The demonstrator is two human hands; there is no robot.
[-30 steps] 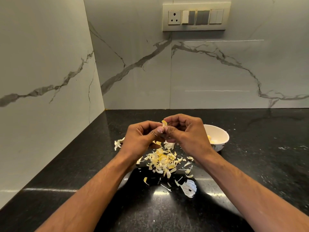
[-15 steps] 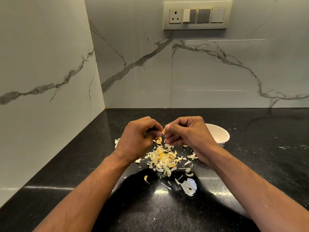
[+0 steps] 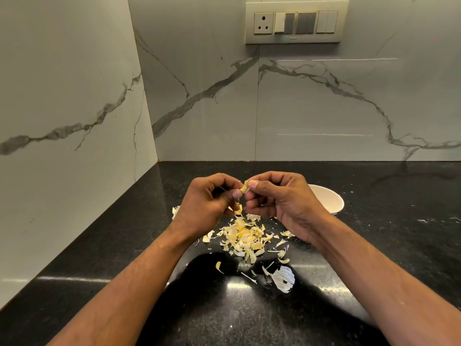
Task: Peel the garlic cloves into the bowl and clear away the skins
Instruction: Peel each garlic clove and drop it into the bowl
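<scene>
My left hand and my right hand meet above the black counter, fingers curled. Between their thumbs and fingertips they pinch a small yellowish garlic clove with skin on it. Under the hands lies a heap of pale yellow garlic skins. A white bowl stands behind my right hand, which hides most of it; its contents are hidden.
A larger white papery skin and a few stray flakes lie nearer to me on the black granite counter. Marble walls close the left side and the back. A switch panel is on the back wall.
Both hands have stayed together over the heap, working the clove; the right thumb now sits on top of it. The bowl's inside has gone out of sight behind the right hand.
</scene>
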